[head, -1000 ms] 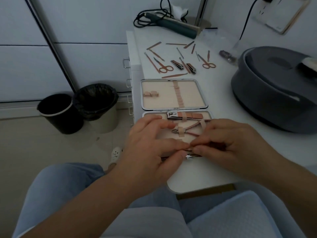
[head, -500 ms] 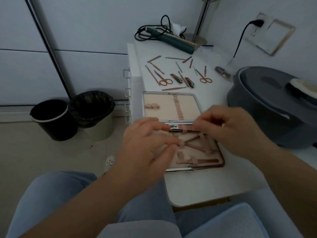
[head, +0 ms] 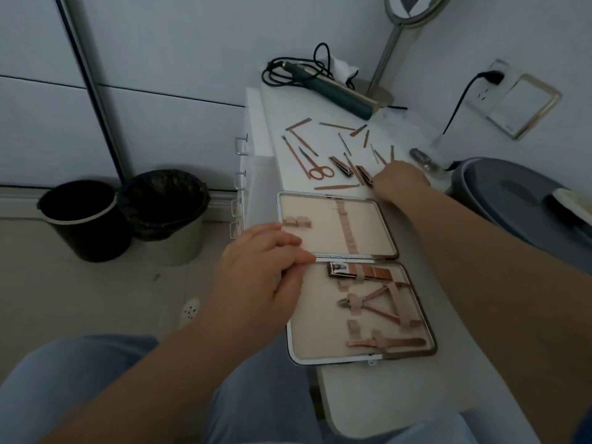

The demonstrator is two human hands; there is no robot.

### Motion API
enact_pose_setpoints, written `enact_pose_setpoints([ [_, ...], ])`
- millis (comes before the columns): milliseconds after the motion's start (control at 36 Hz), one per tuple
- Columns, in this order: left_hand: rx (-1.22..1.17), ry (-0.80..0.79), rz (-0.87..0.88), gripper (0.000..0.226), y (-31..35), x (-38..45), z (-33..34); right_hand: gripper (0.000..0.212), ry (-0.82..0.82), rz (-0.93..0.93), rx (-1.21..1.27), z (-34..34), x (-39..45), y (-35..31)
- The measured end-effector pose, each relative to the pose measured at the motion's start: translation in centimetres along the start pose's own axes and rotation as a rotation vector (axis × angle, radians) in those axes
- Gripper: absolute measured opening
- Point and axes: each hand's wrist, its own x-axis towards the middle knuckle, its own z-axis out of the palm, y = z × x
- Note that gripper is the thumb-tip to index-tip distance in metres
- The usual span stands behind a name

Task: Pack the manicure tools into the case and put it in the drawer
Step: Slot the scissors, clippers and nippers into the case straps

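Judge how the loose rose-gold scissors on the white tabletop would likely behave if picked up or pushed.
The scissors look like thin rigid metal, so probably stiff and light. They lie flat on the smooth white tabletop, so a push would likely slide or spin them rather than roll them. Their low profile may make pinching awkward; the finger loops seem the easier hold.

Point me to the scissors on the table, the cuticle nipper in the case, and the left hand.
scissors (head: 317,169), head view, on the finger loops near the pivot.
cuticle nipper (head: 373,299), head view, on the handles just behind the jaws.
left hand (head: 261,277), head view, on the back of the hand.
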Motion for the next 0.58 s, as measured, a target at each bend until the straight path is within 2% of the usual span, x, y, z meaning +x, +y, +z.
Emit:
enact_pose_setpoints([
  [111, -0.053, 0.022, 0.012, 0.023, -0.3, -0.2, 0.4, 0.018, 0.007, 0.024, -0.01, -0.4, -0.2, 0.3],
  [194, -0.082, 0.022, 0.014, 0.032, -0.5, -0.3, 0.5, 0.01, 0.019, 0.026, -0.025, -0.9, -0.3, 0.6],
  [361, -0.13, 0.014, -0.029, 0.035, -0.5, -0.7, 0.4, 0.025, 0.014, -0.007, -0.083, -1.9, 0.2, 1.0],
  [472, -0.145, 0.006, -0.055, 0.038, -0.4, -0.8, 0.4, 0.016, 0.001, -0.003, -0.124, -2.3, 0.3, 0.9],
  [583, -0.181, 0.012, -0.069, 0.037, -0.4, -0.8, 0.6, 0.021, -0.05, 0.011, -0.133, -2.8, 0.3, 0.8],
])
